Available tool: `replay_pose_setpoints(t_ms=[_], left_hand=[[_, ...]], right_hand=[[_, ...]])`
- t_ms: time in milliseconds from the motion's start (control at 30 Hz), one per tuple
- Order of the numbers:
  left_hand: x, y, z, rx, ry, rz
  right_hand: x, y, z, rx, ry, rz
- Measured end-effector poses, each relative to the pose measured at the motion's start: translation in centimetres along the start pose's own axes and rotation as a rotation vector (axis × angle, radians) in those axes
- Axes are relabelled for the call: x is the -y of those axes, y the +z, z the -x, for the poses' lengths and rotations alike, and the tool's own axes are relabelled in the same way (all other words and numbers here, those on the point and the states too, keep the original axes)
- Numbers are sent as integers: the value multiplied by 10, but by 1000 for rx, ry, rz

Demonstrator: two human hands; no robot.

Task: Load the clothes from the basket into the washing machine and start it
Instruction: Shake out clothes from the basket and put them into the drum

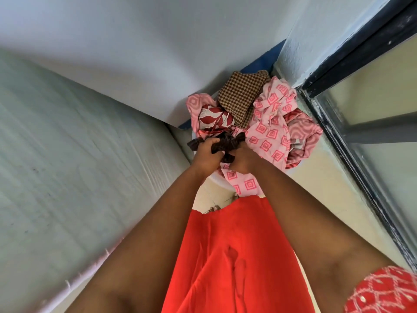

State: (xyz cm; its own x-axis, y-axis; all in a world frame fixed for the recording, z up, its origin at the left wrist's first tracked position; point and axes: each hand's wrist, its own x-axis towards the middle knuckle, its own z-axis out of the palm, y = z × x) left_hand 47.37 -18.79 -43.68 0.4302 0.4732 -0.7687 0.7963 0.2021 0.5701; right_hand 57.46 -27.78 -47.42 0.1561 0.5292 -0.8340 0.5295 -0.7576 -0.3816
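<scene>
Because the laundry sits low in a corner, the person bends over it, and both bare arms reach straight down from the bottom of the view toward a heaped basket [215, 180], of which only a sliver of pale rim shows under the cloth. The left hand [206, 155] and the right hand [242, 160] are close together, almost touching, and both have their fingers curled into the same dark brownish garment [217, 143], bunching it between them, probably so that it lifts out as one bundle rather than trailing.

Just behind the hands lies a red cloth with white leaf shapes [214, 119], and above that a brown checked piece [242, 94] rests on top of the pile. A pink fabric printed with red squares [269, 125] spills over the right side of the basket and hangs down its front edge, near the right wrist; it looks loose enough to snag and be dragged out with the dark piece.

A large white slab with a grey side fills the left half of the view (this may be the washing machine, but no door or controls show, so I cannot tell). A dark window frame [352, 141] runs down the right. The person's red skirt [234, 256] fills the lower centre. Judging from the full pile, loading has barely begun.
</scene>
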Motion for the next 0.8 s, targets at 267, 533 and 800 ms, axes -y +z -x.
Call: replay_pose_setpoints(t_ms=[267, 533, 800], left_hand=[[-34, -22, 62, 20, 99, -85], [-111, -63, 157, 31, 226, -337], [-184, -101, 249, -108, 520, -489]], right_hand=[[22, -48, 78, -121, 11, -331], [66, -114, 202, -303, -150, -490], [108, -170, 307, -372, -276, -705]])
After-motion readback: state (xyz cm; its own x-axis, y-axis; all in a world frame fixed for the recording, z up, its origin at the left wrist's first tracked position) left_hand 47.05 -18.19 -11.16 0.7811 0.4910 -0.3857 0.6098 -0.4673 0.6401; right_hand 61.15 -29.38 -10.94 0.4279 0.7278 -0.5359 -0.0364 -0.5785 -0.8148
